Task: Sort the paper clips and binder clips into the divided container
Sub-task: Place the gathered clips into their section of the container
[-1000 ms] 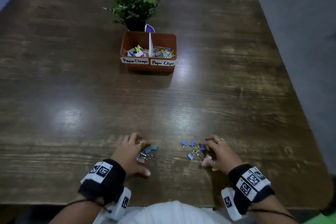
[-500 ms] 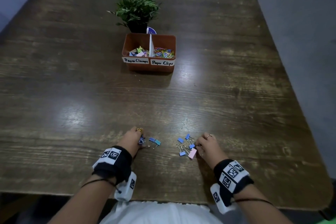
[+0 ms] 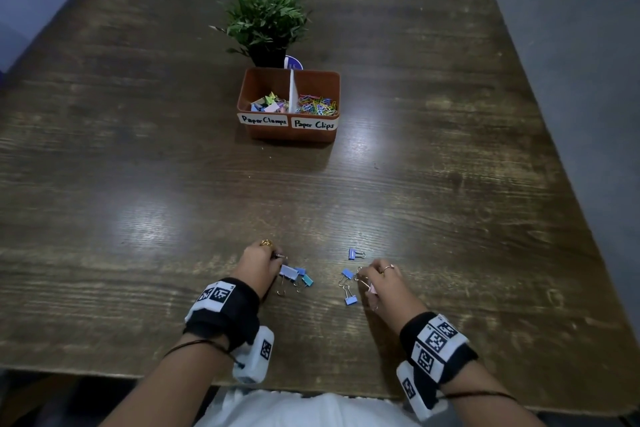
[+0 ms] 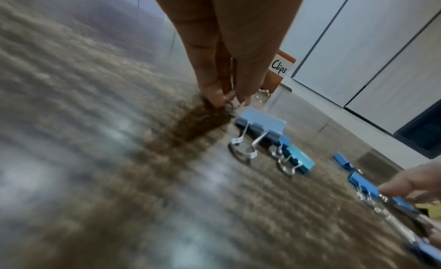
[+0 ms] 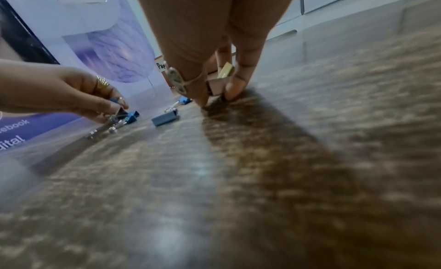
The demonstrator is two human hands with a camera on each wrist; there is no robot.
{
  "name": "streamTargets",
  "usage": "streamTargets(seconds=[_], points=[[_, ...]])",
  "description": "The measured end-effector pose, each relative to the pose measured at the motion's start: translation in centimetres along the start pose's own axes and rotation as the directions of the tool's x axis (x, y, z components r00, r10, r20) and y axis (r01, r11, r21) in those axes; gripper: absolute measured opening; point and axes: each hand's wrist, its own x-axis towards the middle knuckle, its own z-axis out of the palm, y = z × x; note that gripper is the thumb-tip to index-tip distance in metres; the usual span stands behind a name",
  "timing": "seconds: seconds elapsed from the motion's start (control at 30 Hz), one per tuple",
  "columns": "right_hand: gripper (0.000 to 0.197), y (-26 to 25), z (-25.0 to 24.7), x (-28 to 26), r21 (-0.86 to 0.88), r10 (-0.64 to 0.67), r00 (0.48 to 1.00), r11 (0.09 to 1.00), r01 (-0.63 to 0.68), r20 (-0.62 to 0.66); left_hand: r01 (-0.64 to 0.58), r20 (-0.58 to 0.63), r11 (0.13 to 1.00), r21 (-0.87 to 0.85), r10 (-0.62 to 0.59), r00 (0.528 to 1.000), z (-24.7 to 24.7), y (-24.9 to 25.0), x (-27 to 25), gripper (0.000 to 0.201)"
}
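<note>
Both hands have drawn back toward the worktop (image 3: 138, 184) edge: left hand (image 3: 258, 267) now pinches a clip's wire handle, right hand (image 3: 382, 282) pinches a pink binder clip (image 5: 216, 85); container (image 3: 289, 130) waits far ahead.

L hand (image 4: 229, 47) pinches wire clip handle (image 4: 230, 101) at table (image 4: 95, 160); blue binder clips (image 4: 261, 127) just beside.

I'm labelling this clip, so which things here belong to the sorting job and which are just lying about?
Job:
- loose binder clips
- divided container
- left hand and right hand, both pinching clips

Lying about:
- potted plant
- wooden table
</note>
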Motion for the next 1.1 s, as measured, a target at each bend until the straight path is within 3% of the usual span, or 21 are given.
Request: streamTargets(seconds=[0.13,0.27,0.4,0.63,0.8,0.9,1.0,1.1], points=[[0.034,-0.2,-0.3,1.0,0.080,0.024,0.992,0.997,-0.014,-0.121,0.030,-0.065,0.997,-0.071,-0.035,0.997,-1.3,0.6,1.1,0.019],[0.030,-0.5,-1.5,2.3,0.223,0.079,0.978,0.974,-0.035,-0.194,-0.018,-0.126,0.992,-0.124,0.002,0.992,-3.4,0.8,2.6,0.016],[0.031,-2.0,-4.3,4.5,0.306,0.031,0.959,0.950,0.060,-0.282,-0.094,-0.250,0.984,-0.153,0.053,0.967,-7.0,1.6,5.1,0.016],[0.031,-7.3,-11.4,14.9,0.250,-0.071,0.915,0.951,0.182,-0.396,-0.138,-0.407,0.989,-0.059,0.102,0.908,-15.8,4.8,13.7,0.020],[0.029,-11.5,-15.1,23.2,0.300,-0.053,0.907,0.934,0.193,-0.418,-0.107,-0.403,0.990,-0.087,0.063,0.913,-18.8,6.7,20.6,0.026],[0.032,-13.0,-15.4,27.3,0.271,-0.066,0.924,0.946,0.178,-0.377,-0.093,-0.273,0.995,-0.030,0.081,0.959,-18.5,6.6,22.9,0.031],[0.053,-14.0,-14.8,30.1,0.271,-0.114,0.945,0.941,0.202,-0.307,-0.178,-0.201,0.984,0.015,0.178,0.963,-18.0,5.5,23.5,0.052],[0.071,-13.7,-14.0,31.0,0.248,-0.153,0.949,0.942,0.224,-0.275,-0.232,-0.278,0.971,-0.058,0.208,0.938,-18.0,4.1,22.4,0.059]])
